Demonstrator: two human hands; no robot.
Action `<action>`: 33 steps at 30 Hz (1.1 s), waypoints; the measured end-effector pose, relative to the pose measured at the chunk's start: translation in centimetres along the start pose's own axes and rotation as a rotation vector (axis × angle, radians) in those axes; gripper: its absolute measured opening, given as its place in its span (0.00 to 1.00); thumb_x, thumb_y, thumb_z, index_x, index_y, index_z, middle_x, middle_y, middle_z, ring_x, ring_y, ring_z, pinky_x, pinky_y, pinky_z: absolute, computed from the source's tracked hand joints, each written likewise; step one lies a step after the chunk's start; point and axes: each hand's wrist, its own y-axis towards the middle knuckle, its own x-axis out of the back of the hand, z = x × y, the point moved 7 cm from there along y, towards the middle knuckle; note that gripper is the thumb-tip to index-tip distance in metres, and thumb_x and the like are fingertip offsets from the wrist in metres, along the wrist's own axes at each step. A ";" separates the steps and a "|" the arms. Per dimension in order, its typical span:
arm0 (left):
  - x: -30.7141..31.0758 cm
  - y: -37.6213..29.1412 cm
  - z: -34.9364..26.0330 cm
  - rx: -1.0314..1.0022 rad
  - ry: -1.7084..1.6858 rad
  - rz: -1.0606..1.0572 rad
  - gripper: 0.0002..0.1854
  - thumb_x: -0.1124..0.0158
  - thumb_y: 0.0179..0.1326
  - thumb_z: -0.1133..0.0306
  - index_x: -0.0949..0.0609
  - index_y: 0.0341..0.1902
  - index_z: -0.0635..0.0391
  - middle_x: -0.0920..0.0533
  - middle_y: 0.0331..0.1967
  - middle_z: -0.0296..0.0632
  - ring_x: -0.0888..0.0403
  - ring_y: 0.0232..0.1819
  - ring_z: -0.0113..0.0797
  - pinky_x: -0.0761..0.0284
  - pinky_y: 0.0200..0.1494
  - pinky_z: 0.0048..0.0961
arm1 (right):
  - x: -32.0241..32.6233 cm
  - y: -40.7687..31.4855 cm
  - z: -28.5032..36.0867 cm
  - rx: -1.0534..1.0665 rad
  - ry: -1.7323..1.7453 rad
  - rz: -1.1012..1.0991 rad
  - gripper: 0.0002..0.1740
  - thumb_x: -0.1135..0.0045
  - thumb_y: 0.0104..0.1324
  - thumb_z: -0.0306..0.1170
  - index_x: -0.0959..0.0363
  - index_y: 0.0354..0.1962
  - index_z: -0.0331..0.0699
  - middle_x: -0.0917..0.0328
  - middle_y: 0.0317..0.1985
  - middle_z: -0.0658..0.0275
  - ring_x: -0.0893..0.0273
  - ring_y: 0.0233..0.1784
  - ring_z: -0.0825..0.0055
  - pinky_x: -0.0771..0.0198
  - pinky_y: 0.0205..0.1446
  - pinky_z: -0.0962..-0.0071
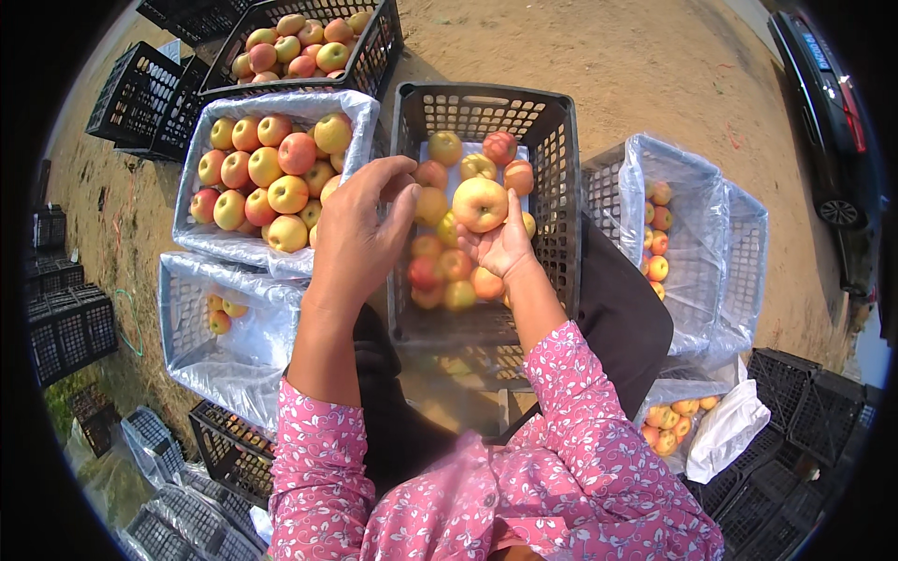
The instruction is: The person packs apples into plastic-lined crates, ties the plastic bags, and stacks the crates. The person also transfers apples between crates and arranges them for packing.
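Note:
A yellow apple (pixel 480 205) rests in my right hand (pixel 499 245), with the fingers and palm beneath it, above a black plastic crate (pixel 483 102). My left hand (pixel 368 217) hangs over the crate's left side, thumb apart from the curled fingers, and nothing shows in its grasp. Below both hands, several red and yellow apples (pixel 456 265) lie loose in the crate, some on a white sheet at its bottom. Just left of my left hand stands a plastic-lined crate (pixel 277 104) filled with yellow-red apples (pixel 265 167).
At the lower left, a lined crate (pixel 184 329) holds several apples. Lined crates (pixel 691 210) stand at my right, above a bag of apples (pixel 666 428). A full apple crate (pixel 389 42) sits at the upper left. Stacked black crates (pixel 70 326) and a dark car (pixel 821 133) flank the dirt ground.

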 end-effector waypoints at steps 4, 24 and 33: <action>-0.5 0.0 0.6 0.078 -0.066 0.031 0.13 0.39 0.62 0.70 0.21 0.49 0.63 0.16 0.35 0.43 0.17 0.37 0.32 0.23 0.41 0.26 | -1.0 -1.7 -0.5 0.001 0.028 0.037 0.47 0.59 0.60 0.73 0.32 0.56 0.39 0.22 0.46 0.51 0.19 0.39 0.61 0.18 0.39 0.63; -4.1 -2.4 1.3 0.094 0.023 0.420 0.14 0.43 0.66 0.66 0.21 0.50 0.60 0.17 0.32 0.43 0.20 0.33 0.31 0.24 0.39 0.29 | -5.4 -11.5 -1.2 0.231 -0.159 0.050 0.39 0.55 0.65 0.66 0.32 0.57 0.44 0.24 0.52 0.59 0.22 0.48 0.63 0.23 0.51 0.59; -5.5 -5.6 0.3 0.535 -0.823 0.539 0.37 0.50 0.69 0.42 0.42 0.74 0.49 0.29 0.61 0.44 0.22 0.51 0.37 0.24 0.51 0.33 | -11.6 -17.4 -0.7 1.134 -1.113 -0.085 0.49 0.26 0.52 0.29 0.52 0.64 0.38 0.39 0.63 0.53 0.32 0.63 0.60 0.32 0.65 0.62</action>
